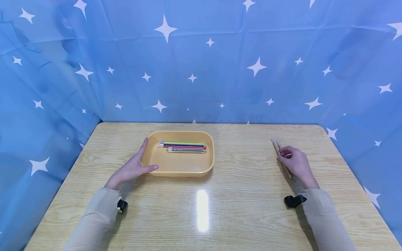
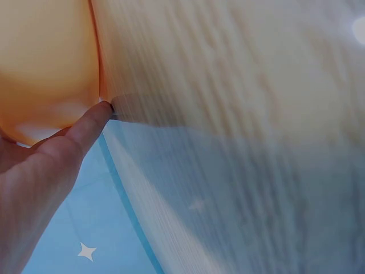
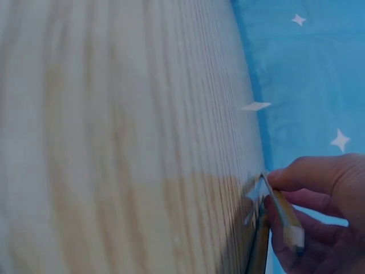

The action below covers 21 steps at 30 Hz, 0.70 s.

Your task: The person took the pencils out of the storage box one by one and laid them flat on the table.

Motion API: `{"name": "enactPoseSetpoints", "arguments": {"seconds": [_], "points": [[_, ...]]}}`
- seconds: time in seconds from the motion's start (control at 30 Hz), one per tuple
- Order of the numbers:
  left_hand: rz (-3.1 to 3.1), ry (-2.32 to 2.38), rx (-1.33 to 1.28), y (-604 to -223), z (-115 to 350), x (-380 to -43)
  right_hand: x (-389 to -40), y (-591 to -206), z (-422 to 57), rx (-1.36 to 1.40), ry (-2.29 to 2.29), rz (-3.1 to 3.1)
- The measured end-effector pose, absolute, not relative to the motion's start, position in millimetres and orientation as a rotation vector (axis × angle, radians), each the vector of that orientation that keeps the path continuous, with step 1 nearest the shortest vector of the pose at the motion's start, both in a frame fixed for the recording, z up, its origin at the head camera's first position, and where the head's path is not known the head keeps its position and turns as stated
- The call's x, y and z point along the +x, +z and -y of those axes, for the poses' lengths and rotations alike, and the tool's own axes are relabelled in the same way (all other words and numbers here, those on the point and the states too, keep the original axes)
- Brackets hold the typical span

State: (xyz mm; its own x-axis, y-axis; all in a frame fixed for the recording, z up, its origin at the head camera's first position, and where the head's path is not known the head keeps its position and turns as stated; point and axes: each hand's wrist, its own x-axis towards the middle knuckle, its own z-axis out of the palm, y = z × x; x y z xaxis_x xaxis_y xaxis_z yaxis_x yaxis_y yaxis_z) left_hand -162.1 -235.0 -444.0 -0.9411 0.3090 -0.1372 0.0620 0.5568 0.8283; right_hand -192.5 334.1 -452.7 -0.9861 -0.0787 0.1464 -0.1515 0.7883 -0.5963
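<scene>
We pinch a pencil (image 3: pixel 285 212) in our right hand (image 1: pixel 296 162), another pencil (image 3: pixel 260 242) just beside that grip; our left hand (image 1: pixel 134 167), spread open, touches the tray (image 1: pixel 183 166).

Desk (image 1: pixel 245 209): pale yellowish wood-look top, streaky grain running side to side, far corners rounded, far edge straight. Surface is shiny; one tall white reflection (image 1: pixel 202 211) sits on the near half, around the middle. Soft shadows (image 1: pixel 112 232) fall on the wood at near left and near right.

Directly on it: a yellow-orange tray (image 1: pixel 179 174), rounded rectangle, left of centre toward the far edge, flat, long side across. Well apart, over on the right, two slim wooden pencils (image 1: pixel 274 146), eraser ends away, under the right hand (image 1: pixel 294 161); one is pinched, full contact with the wood unclear.
</scene>
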Motion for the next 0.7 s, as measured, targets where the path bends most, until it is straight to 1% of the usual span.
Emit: {"name": "enactPoseSetpoints", "arguments": {"seconds": [0.37,0.7], "points": [[-2.527,1.324,0.290,-443,235,-162,-191,-448,-332,0.183,1.005,2.865],[-2.514,1.338,0.278,-442,234,-161,-193,-443,-323,0.295,1.105,2.863]]}}
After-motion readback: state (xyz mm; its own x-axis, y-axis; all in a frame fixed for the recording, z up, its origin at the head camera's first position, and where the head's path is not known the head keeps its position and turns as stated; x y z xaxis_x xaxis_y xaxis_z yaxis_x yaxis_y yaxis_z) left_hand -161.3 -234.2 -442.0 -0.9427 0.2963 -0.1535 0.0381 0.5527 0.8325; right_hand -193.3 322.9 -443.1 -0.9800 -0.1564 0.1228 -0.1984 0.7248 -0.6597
